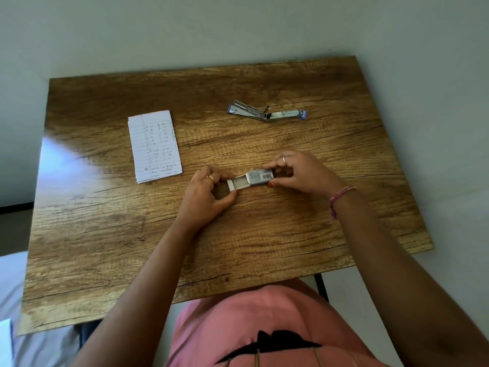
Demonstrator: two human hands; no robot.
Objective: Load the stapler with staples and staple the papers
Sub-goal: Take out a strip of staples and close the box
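Left hand (209,192) pinches the pulled-out tray (236,183) of the staple box (260,177); right hand (299,172) pinches the box's sleeve at its far end. Both grips tight, box low over mid bench (264,239). Stapler (267,113) lies swung open at the far right. Papers (156,147) stacked far left, well apart.

Likely home room: small wood-grain table (105,234) against plain wall (238,27), white bedding (16,300) alongside.
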